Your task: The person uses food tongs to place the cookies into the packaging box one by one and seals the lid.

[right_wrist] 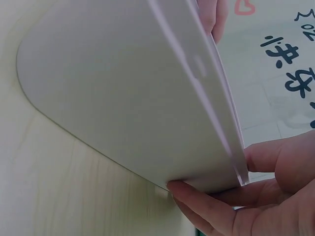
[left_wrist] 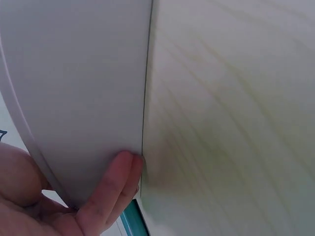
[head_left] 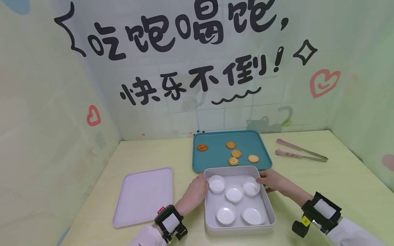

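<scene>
A pale rectangular box [head_left: 209, 218] stands on the table just in front of the teal tray, with several white fluted baking cups [head_left: 234, 193] set inside it. My left hand [head_left: 196, 189] grips its left wall near the far corner. In the left wrist view the fingers [left_wrist: 110, 189] lie along the outer side and the thumb is at the rim. On the opposite wall my right hand [head_left: 272, 180] holds the box the same way, thumb over the rim, with fingers [right_wrist: 204, 204] low on the outside near the table. The box's underside is hidden.
Behind the box lies the teal tray [head_left: 215, 160] with several biscuits [head_left: 253, 159] and a pretzel [head_left: 202, 147]. A lilac board or tray [head_left: 146, 198] lies to the left. Tongs [head_left: 301, 150] with pinkish handles rest at the right back. Printed walls enclose the table.
</scene>
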A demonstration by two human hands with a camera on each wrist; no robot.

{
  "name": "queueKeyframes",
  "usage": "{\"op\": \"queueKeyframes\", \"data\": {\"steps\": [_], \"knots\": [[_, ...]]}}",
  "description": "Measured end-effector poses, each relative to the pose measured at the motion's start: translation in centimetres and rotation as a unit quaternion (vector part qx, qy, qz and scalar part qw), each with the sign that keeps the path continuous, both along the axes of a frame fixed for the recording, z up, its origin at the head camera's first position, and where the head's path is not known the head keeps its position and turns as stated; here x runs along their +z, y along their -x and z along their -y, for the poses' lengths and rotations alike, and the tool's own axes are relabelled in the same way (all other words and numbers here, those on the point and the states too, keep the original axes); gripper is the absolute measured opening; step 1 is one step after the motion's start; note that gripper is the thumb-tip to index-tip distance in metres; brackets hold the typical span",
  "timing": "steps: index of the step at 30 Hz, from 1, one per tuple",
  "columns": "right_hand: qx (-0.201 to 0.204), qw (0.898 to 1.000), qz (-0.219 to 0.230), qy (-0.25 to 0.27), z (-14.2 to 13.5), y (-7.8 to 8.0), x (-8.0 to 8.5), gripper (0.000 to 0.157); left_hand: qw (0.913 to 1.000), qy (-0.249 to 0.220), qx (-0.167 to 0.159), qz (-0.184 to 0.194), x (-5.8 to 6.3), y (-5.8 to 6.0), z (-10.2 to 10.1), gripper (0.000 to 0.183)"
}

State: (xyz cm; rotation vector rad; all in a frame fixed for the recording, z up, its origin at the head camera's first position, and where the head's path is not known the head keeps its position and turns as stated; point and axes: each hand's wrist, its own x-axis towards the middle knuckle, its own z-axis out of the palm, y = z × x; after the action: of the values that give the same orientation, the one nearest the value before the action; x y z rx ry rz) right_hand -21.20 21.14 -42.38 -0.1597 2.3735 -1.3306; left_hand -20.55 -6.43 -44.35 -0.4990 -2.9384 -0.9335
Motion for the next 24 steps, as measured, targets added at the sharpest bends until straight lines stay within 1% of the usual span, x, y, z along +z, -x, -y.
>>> {"op": "queueKeyframes", "data": {"steps": [6,10,12,14,15,16,17,19,21,22,24], "knots": [[0.001,1.0,-0.007,0.015,0.0,-0.1,0.0,0.035,0.9999,0.004,-0.001,0.01,0.1,0.1,0.0,0.024],[-0.001,1.0,-0.002,0.003,-0.2,0.1,0.1,0.041,0.9997,-0.014,0.01,0.017,0.0,-0.1,-0.1,0.029],[-0.004,0.999,-0.028,-0.022,-0.8,0.4,0.3,0.047,0.9995,-0.018,0.022,0.016,0.0,-0.5,-0.2,0.035],[-0.005,0.995,-0.077,-0.066,-1.8,1.0,0.6,0.054,0.9992,-0.014,0.037,0.011,-0.1,-0.9,-0.4,0.043],[-0.007,0.99,-0.11,-0.085,-2.4,1.3,0.8,0.055,0.999,-0.009,0.043,0.004,-0.1,-1.1,-0.5,0.047],[-0.011,0.983,-0.146,-0.111,-3.1,1.7,1.0,0.057,0.9988,-0.005,0.048,-0.003,-0.1,-1.4,-0.6,0.051],[-0.014,0.973,-0.184,-0.137,-3.9,2.2,1.1,0.059,0.9986,0.0,0.052,-0.01,-0.1,-1.6,-0.7,0.055],[-0.025,0.956,-0.25,-0.155,-5.7,3.2,1.1,0.058,0.9981,0.013,0.057,-0.023,-0.1,-2.0,-1.0,0.058],[-0.04,0.941,-0.29,-0.172,-7.5,4.0,0.9,0.058,0.9978,0.022,0.054,-0.03,0.0,-2.4,-1.1,0.06],[-0.046,0.932,-0.305,-0.191,-8.5,4.4,0.7,0.061,0.9978,0.026,0.053,-0.031,0.0,-2.5,-1.2,0.06],[-0.054,0.92,-0.32,-0.221,-10.4,5.0,0.1,0.063,0.9978,0.031,0.048,-0.034,-0.1,-2.7,-1.3,0.06]]}}
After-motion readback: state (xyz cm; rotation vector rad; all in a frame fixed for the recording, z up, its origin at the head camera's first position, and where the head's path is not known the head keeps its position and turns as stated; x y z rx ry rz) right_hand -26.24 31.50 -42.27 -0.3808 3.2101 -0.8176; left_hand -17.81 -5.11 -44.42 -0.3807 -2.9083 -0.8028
